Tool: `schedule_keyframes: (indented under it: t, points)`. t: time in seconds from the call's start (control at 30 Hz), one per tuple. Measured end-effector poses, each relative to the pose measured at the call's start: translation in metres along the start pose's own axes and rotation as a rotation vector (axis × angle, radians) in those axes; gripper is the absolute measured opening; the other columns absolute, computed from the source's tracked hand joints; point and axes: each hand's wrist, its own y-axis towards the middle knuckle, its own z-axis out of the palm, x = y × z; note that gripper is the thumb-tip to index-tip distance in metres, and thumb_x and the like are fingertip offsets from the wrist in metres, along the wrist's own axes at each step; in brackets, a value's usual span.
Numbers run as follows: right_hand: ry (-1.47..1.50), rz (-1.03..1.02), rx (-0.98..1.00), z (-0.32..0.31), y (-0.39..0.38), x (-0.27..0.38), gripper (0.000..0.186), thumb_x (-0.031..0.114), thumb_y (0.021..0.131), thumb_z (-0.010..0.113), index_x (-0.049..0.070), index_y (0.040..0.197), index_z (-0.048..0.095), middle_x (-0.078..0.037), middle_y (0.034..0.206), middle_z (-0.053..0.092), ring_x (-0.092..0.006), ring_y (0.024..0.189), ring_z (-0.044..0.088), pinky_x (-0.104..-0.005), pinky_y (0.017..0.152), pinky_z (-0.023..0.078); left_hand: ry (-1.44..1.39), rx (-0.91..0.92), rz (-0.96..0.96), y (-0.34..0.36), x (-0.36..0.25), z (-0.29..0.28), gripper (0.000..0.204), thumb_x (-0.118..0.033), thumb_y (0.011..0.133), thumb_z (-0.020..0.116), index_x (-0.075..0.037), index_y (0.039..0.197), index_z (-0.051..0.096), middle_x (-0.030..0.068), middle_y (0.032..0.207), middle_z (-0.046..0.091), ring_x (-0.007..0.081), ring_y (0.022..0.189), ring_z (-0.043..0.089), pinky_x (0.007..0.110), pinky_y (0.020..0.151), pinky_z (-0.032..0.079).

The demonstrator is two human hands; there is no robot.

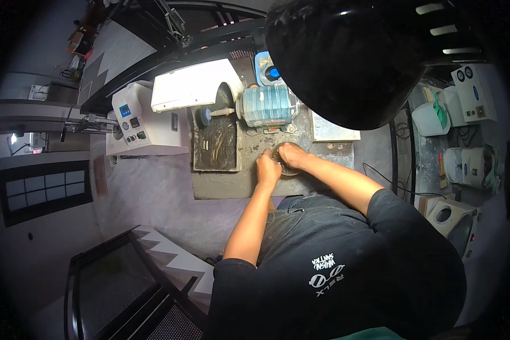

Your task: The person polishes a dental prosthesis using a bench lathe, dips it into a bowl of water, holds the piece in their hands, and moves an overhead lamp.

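Both of my hands are close together over a dark round dish [289, 170] on the worktable [209, 187]. My left hand [268, 170] is closed, its fingers curled at the dish's left side. My right hand [292, 156] is closed too, at the dish's upper part, beside the left. Whatever they pinch is too small and hidden to make out. Just beyond them stands a blue bench motor [268, 106] with a shaft to the left, which carries a blue-grey wheel [205, 117]. Below that wheel lies a tray [238, 164] with dark wet sludge in it.
A white hood [195, 85] covers the wheel's far side. A large black lamp shade [345, 62] hangs above the table. To the right lies a white flat box [334, 129]; a white control machine [147, 122] stands left. A black cable [388, 180] runs at the right.
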Motion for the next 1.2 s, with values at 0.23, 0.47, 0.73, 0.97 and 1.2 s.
schedule_keyframes:
  t: [0.23,0.47,0.73,0.97,1.2]
  points:
    - [0.308,0.162,0.029,-0.017,-0.006,0.002,0.017,0.005,0.077,0.053,-0.009,0.077,0.063,-0.027,0.076,0.064,-0.0375,0.077,0.067,-0.0429,0.069,0.051,0.026,-0.003,-0.039,-0.003,-0.007,-0.018,0.026,-0.002,0.076,0.062,0.003,0.101,0.063,0.0259,0.09,0.066,0.0438,0.091,0.063,0.047,0.082,0.049]
    - [0.387,-0.099,-0.24,-0.025,-0.03,-0.006,0.005,-0.008,0.079,0.062,-0.006,0.084,0.064,-0.019,0.074,0.066,-0.0231,0.066,0.066,-0.0342,0.063,0.054,-0.085,0.007,-0.009,-0.001,-0.025,-0.042,0.021,0.0,0.08,0.061,0.0,0.101,0.064,0.0158,0.087,0.067,0.0306,0.083,0.065,0.039,0.075,0.05]
    - [1.363,0.198,-0.168,-0.061,-0.047,-0.002,0.006,-0.002,0.087,0.064,-0.005,0.091,0.063,-0.01,0.085,0.067,-0.0172,0.078,0.069,-0.0267,0.063,0.059,-0.854,0.165,-0.059,0.001,-0.041,-0.02,0.01,-0.001,0.09,0.061,0.002,0.099,0.066,0.0019,0.084,0.067,0.0034,0.063,0.054,0.018,0.054,0.04]
    - [1.324,0.166,-0.314,-0.083,-0.08,-0.029,0.011,0.002,0.09,0.062,-0.007,0.097,0.062,-0.013,0.087,0.068,-0.0183,0.076,0.069,-0.0273,0.064,0.059,-0.769,0.206,0.143,0.011,-0.081,0.007,0.01,-0.004,0.093,0.06,0.002,0.1,0.064,0.0036,0.087,0.066,0.0052,0.069,0.057,0.019,0.059,0.044]
    - [1.26,0.335,-0.424,-0.066,-0.076,-0.087,0.013,0.006,0.093,0.06,-0.006,0.093,0.066,-0.01,0.079,0.067,-0.0155,0.071,0.067,-0.0264,0.057,0.058,-0.795,0.29,0.067,0.04,-0.101,0.072,0.007,-0.001,0.094,0.056,0.003,0.096,0.062,0.0059,0.081,0.065,0.0066,0.058,0.052,0.021,0.052,0.042]
